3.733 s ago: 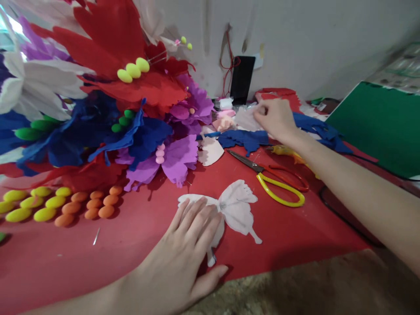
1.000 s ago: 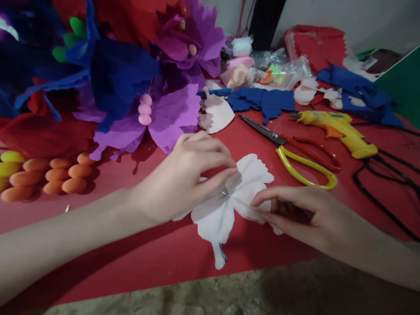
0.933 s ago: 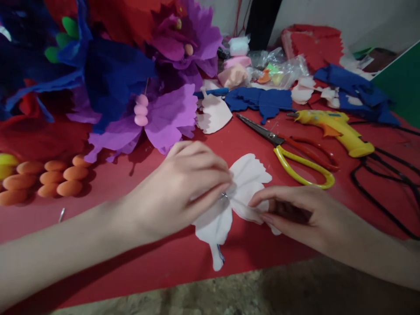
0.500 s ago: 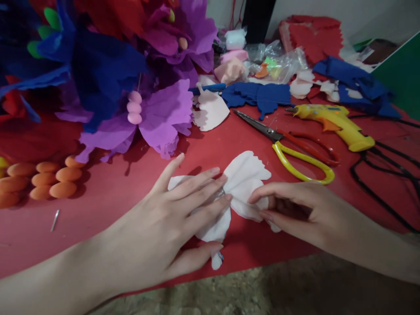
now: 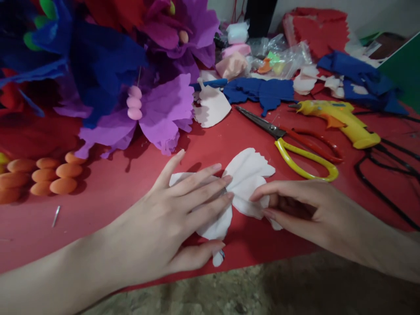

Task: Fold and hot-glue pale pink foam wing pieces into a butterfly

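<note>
A white butterfly-shaped paper or cloth piece (image 5: 246, 175) lies on the red table top near its front edge. My left hand (image 5: 177, 210) rests flat over its left half, fingers stretched and spread, hiding much of that wing and part of the middle. With thumb and forefinger my right hand (image 5: 292, 205) pinches the lower edge of the right wing; its other fingers curl under and are partly hidden. Scissors (image 5: 278, 133) with one red and one yellow handle lie beyond the right hand. Behind that hand, farther right, is a yellow glue gun (image 5: 341, 120).
Purple butterflies (image 5: 167, 111) and blue ones (image 5: 105, 65) crowd the left back, one with pink beads (image 5: 134, 103). Orange egg-shaped pieces (image 5: 64, 184) sit at left near a small metal pin (image 5: 56, 216). A black cable (image 5: 370, 188) loops at right; red cut pieces (image 5: 318, 33) are stacked behind.
The view has shifted slightly, so the table things appear a little higher, those at right also farther right. Both hands keep almost the same pose on the white butterfly.
</note>
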{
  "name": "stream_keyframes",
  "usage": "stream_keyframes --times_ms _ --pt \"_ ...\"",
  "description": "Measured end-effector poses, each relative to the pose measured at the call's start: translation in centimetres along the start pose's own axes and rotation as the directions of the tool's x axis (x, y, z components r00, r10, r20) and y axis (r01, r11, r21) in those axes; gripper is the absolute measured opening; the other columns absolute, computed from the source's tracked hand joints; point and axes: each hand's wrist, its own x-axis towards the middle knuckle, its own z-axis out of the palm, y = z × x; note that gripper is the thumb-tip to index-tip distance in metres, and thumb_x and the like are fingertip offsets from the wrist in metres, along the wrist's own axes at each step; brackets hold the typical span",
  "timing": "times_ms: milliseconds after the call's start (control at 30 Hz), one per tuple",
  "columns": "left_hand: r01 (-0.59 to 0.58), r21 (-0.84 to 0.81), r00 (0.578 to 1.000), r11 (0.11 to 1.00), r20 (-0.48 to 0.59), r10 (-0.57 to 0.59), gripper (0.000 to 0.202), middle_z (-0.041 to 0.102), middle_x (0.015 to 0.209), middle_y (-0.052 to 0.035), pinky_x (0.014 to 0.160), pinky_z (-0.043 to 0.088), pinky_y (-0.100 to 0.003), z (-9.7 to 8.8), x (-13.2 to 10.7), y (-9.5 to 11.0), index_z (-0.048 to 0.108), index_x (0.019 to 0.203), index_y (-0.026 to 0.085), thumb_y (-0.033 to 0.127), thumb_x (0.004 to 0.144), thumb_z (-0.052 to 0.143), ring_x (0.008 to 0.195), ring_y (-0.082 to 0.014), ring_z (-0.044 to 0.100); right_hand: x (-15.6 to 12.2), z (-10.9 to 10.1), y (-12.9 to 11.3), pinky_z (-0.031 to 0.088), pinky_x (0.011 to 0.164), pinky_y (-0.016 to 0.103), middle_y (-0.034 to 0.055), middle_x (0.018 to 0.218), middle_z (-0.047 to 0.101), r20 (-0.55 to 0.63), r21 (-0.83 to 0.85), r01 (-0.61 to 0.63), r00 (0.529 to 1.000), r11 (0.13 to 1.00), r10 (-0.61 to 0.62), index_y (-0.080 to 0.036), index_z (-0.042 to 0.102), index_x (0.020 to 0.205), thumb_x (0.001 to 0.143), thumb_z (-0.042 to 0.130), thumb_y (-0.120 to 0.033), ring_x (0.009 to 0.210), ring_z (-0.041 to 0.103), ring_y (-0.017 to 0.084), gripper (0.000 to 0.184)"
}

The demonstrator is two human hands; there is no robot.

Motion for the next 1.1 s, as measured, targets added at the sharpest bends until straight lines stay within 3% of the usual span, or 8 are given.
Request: stream_keyframes --times_ms 100,167,267,333,433,667,867,1100 --pt "-0.001 0.016 1.0 1.0 0.005 0.001 0.041 0.051 0.135 -0.0033 0.115 -0.007 -0.036 0.2 0.0 0.0 0.055 0.121 0.019 0.043 0.091 0.04 0.132 -0.0186 0.036 0.0 -0.4 -0.3 0.042 0.051 0.012 -0.0036 0.062 0.06 -0.003 -0.139 0.062 0.998 0.988 -0.063 -0.019 0.062 0.084 0.078 0.047 -0.014 0.053 0.054 0.004 0.017" --pt "0.008 0.009 1.0 1.0 -0.001 -0.008 0.041 0.05 0.135 -0.0046 0.115 -0.005 -0.04 0.1 0.2 -0.1 0.055 0.121 0.02 0.043 0.091 0.038 0.131 -0.0203 0.039 0.0 -0.4 -0.4 0.047 0.057 0.014 -0.0017 0.065 0.062 -0.08 -0.32 0.176 0.974 0.931 -0.212 -0.019 0.061 0.086 0.082 0.045 -0.014 0.058 0.057 0.006 0.017" --pt "0.016 -0.018 1.0 1.0 0.026 -0.016 0.042 0.051 0.134 -0.0087 0.114 0.003 -0.048 -0.4 0.5 -0.1 0.057 0.119 0.019 0.043 0.09 0.039 0.127 -0.0253 0.044 -0.1 0.1 -0.4 0.051 0.079 0.022 0.0051 0.086 0.066 -0.102 -0.603 0.336 0.867 0.723 -0.488 -0.016 0.062 0.097 0.088 0.041 -0.014 0.081 0.061 0.011 0.024" --pt "0.013 -0.03 0.999 0.999 0.046 -0.012 0.041 0.053 0.132 -0.0109 0.112 0.009 -0.053 -0.7 0.6 -0.1 0.059 0.118 0.018 0.043 0.089 0.041 0.125 -0.0286 0.046 0.2 0.7 -0.4 0.048 0.093 0.029 0.0092 0.106 0.063 -0.038 -0.687 0.383 0.83 0.618 -0.556 -0.011 0.059 0.111 0.09 0.036 -0.015 0.102 0.057 0.015 0.031" --pt "0.015 -0.017 0.998 1.0 0.061 -0.014 0.041 0.055 0.13 -0.0121 0.109 0.014 -0.059 -0.8 0.7 -0.2 0.059 0.117 0.019 0.042 0.089 0.041 0.125 -0.0329 0.045 0.8 1.5 -0.5 0.043 0.102 0.036 0.0128 0.126 0.053 0.05 -0.731 0.417 0.822 0.54 -0.567 -0.004 0.052 0.122 0.092 0.032 -0.019 0.121 0.046 0.02 0.04" --pt "0.021 0.014 0.999 1.0 0.044 -0.022 0.044 0.039 0.142 -0.0198 0.107 0.018 -0.06 -0.5 0.0 -0.3 0.054 0.123 0.02 0.044 0.089 0.04 0.134 -0.0364 0.029 1.6 1.9 -0.7 0.047 0.098 0.041 0.0196 0.127 0.05 0.136 -0.744 0.458 0.816 0.485 -0.562 0.004 0.053 0.119 0.093 0.031 -0.023 0.12 0.047 0.026 0.044" --pt "0.034 0.001 0.994 0.999 0.105 -0.034 0.044 0.038 0.144 -0.0152 0.11 0.012 -0.056 -0.6 -0.1 -0.3 0.05 0.126 0.021 0.043 0.089 0.04 0.137 -0.0331 0.023 1.4 2.1 -0.2 0.046 0.097 0.043 0.0229 0.13 0.046 0.197 -0.78 0.459 0.826 0.425 -0.529 0.005 0.049 0.123 0.095 0.026 -0.038 0.124 0.043 0.028 0.056" --pt "0.023 -0.006 0.997 1.0 0.076 -0.022 0.047 0.039 0.143 -0.0138 0.112 0.01 -0.053 -0.5 -0.2 -0.5 0.049 0.127 0.022 0.046 0.089 0.04 0.137 -0.0329 0.024 1.3 2.2 0.0 0.042 0.101 0.045 0.0214 0.136 0.04 0.219 -0.801 0.448 0.836 0.397 -0.502 0.003 0.044 0.129 0.094 0.026 -0.043 0.129 0.036 0.027 0.06"
